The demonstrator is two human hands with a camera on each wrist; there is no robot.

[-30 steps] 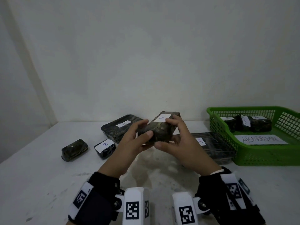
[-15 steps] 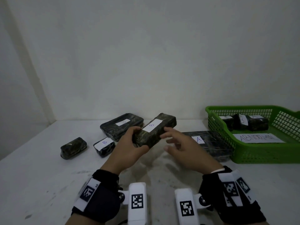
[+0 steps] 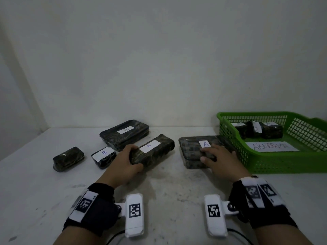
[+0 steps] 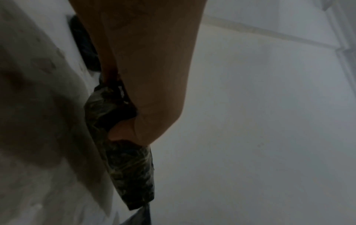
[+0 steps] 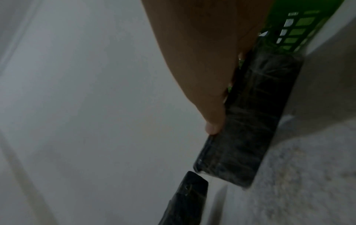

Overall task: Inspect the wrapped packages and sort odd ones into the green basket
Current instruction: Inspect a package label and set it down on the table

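Observation:
A long camouflage-wrapped package labelled B [image 3: 155, 149] lies on the white table [image 3: 168, 184]. My left hand [image 3: 135, 159] grips its near end, thumb in front and fingers behind; the left wrist view shows the same package [image 4: 125, 167] under the curled thumb. My right hand [image 3: 217, 154] rests with fingers laid flat on a wide flat package labelled A [image 3: 192, 147], seen edge-on in the right wrist view [image 5: 250, 121]. The green basket [image 3: 265, 165] stands just right of it and holds several small wrapped packages [image 3: 261, 130] and a paper marked ABNORMAL [image 3: 270, 146].
Behind my left hand lie a large flat package labelled B [image 3: 123, 135], a small one labelled B [image 3: 103, 156] and a small one with no visible label [image 3: 68, 159]. A wall closes off the back of the table. Wrist cameras with marker tags hang near the front edge.
Both hands held package B up; the right hand let go and moved right onto package A. The left hand lowered package B to the table.

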